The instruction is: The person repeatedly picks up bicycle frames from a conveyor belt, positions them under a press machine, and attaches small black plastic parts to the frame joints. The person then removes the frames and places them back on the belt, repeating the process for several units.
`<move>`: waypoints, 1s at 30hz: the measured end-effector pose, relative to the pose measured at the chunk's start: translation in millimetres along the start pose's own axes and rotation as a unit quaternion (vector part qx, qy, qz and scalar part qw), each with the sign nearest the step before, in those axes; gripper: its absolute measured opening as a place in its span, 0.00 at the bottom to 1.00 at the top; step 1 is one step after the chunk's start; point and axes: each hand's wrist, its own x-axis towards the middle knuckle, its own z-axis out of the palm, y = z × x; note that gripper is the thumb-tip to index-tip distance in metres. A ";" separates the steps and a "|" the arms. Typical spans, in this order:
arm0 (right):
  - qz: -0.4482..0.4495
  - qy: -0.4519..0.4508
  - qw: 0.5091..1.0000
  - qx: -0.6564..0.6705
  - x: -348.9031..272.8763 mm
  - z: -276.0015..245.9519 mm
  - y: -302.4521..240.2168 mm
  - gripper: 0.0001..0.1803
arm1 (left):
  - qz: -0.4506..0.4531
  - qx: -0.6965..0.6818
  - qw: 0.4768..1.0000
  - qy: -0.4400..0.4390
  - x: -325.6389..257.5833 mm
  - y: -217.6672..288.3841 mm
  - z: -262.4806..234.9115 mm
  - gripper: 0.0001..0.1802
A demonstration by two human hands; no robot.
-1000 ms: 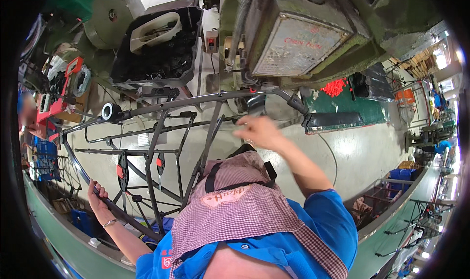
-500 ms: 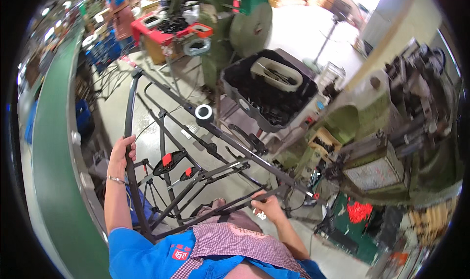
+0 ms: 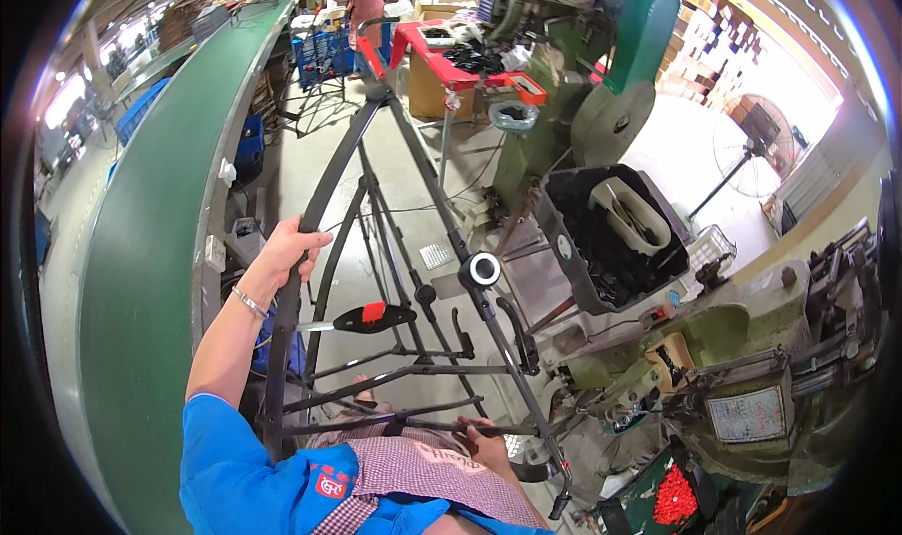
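Observation:
A large black tubular folding frame, like a stroller's [image 3: 427, 164], stands tilted in front of my body. Its tubes meet at a joint at the far end, where a red piece [image 3: 372, 58] sticks up. On its right tube is a round joint with a white ring [image 3: 484, 270]; a black plate with a red part [image 3: 374, 317] lies inside the frame. My left hand [image 3: 289, 250] is wrapped round the left tube, a bracelet on its wrist. Close to my apron, my right hand [image 3: 486, 448] holds a lower bar near its right end; some of its fingers are hidden.
A green conveyor belt [image 3: 155, 281] runs along my left. To the right stand a dark bin of black parts [image 3: 601, 277], green machinery [image 3: 733, 328] and a heap of red pieces [image 3: 675, 497]. Farther back are a red-topped table [image 3: 413, 42], a fan [image 3: 759, 136] and another person [image 3: 365, 14].
My view has turned left. The frame has swung, so its far end points more straight ahead and its right tube stands steeper. Both hands keep hold of it.

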 end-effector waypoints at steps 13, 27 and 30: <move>-0.447 -0.001 0.863 -0.236 50.5 289.9 -121.3 0.06 | -0.053 0.049 0.997 -0.003 237.8 -63.8 -151.8 0.15; -0.259 0.141 0.888 -0.354 201.4 445.1 -124.9 0.08 | 0.183 0.343 0.912 -0.134 308.7 -172.9 -110.0 0.08; -0.200 0.188 0.882 -0.384 277.1 419.6 -119.0 0.11 | 0.475 0.219 0.846 -0.106 279.1 -20.5 -74.1 0.16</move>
